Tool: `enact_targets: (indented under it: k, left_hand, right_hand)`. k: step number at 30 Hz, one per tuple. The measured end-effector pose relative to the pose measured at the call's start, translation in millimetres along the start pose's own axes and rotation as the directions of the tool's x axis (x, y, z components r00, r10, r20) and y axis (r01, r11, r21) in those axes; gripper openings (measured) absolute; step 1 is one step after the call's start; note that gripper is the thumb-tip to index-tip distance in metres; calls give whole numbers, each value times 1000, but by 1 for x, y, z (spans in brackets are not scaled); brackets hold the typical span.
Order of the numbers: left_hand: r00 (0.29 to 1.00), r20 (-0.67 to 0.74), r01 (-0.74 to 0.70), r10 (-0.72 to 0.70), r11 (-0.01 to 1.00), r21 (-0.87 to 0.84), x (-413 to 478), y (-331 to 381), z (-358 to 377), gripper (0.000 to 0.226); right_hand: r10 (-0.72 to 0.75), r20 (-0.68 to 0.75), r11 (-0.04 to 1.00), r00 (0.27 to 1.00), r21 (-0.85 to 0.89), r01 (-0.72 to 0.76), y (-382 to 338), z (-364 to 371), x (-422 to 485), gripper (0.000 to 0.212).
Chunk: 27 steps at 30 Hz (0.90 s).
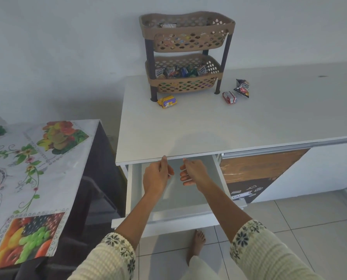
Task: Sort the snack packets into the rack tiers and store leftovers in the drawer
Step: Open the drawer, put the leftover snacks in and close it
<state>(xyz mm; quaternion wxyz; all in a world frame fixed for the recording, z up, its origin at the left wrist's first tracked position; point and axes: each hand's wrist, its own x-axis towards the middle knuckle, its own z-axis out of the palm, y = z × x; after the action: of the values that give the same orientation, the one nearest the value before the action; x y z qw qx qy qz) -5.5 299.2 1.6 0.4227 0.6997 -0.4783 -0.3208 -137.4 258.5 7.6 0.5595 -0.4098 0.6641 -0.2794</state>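
Note:
A brown two-tier basket rack (186,55) stands at the back of the white counter (209,126), with several snack packets in both tiers. Three packets lie loose on the counter: a yellow one (167,101) by the rack's front left leg, a red and white one (229,97), and a dark peanut packet (243,87) to the right. Below the counter's front edge a white drawer (176,217) is pulled out and looks bare inside. My left hand (157,176) and my right hand (192,172) hover over the drawer near the counter's lip, fingers loosely curled, holding nothing.
A table with a fruit-print cloth (33,178) stands to the left, and a dark chair (96,195) sits between it and the cabinet. A closed cabinet front with a wood and black panel (255,172) is to the right. My bare foot (197,245) is on the tiled floor.

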Motion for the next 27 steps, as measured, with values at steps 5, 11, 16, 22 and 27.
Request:
enact_targets:
  k: [5,11,16,22,27]
  left_hand:
    - [999,39,-27,23,995,101,51,21,28,61]
    - [999,33,-49,43,978,202,133,46,70,55]
    - [993,-17,-108,119,946,307,206,52,92,27]
    - [975,4,-190,223,817,544,284,53,103,25]
    - [983,50,-162,175,717,678,334,56,103,59]
  right_hand:
    - [-87,-54,996,995,-13,86,-20,-20,47,32]
    - [-179,-142,981,974,-95,166,-67,-49,125,30]
    - [-269,-184,927,946,-314,203,-92,-76,190,24]
    - [-437,-258,743,862,-643,184,-109,-117,269,26]
    - [-475,-303,613,826,-787,63,-129,-156,326,45]
